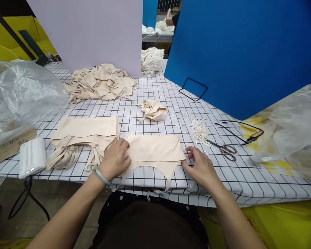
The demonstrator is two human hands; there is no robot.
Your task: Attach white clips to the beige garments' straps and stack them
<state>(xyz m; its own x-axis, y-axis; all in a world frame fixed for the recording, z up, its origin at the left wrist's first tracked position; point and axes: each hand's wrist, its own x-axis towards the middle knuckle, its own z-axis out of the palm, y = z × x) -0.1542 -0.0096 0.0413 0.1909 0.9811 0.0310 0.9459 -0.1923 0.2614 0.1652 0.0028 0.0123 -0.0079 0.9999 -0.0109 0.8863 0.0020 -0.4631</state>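
A beige strappy top (152,148) lies flat on the checked tablecloth in front of me, its band folded across and its straps toward the table edge. My left hand (116,157), with a pale green bangle on the wrist, rests at the top's left edge, fingers curved and thumb apart. At the right edge, my right hand (200,167) touches the corner with thumb and forefinger spread. Left of my left hand sits a neat stack of similar beige tops (85,128), straps hanging forward. One crumpled beige garment (154,110) lies just beyond the flat top.
A loose heap of beige garments (103,83) lies at the back left. To the right are small white bits (199,130), scissors (226,151) and eyeglasses (248,136). A white power bank (32,157) with a cable stands left. Blue (235,52) and lilac (98,34) panels rise behind.
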